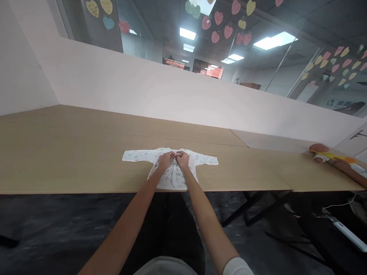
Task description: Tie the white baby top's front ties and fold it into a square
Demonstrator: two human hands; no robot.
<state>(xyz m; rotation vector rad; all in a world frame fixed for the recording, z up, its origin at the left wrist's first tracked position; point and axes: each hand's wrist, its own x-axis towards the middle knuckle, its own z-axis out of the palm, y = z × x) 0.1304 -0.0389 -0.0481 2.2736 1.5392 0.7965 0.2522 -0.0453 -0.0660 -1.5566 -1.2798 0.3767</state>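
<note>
A white long-sleeved baby garment (173,177) with a small green print lies flat and spread out on the wooden table (71,152), its sleeves stretched to either side. My left hand (166,159) and my right hand (182,159) meet at its neckline. Their fingertips pinch what looks like a thin white tie (175,154) at the collar, and the fingers hide most of it. Further right, a baby doll (319,148) in yellow clothing lies near the table's far end, beside another person's forearm (351,172).
The table's front edge (143,193) runs just below the garment, with dark metal legs (252,206) under its right part. A white wall (172,95) stands behind the table. Above it, glass panels (335,65) carry paper hearts. A white cable (338,206) lies low at the right.
</note>
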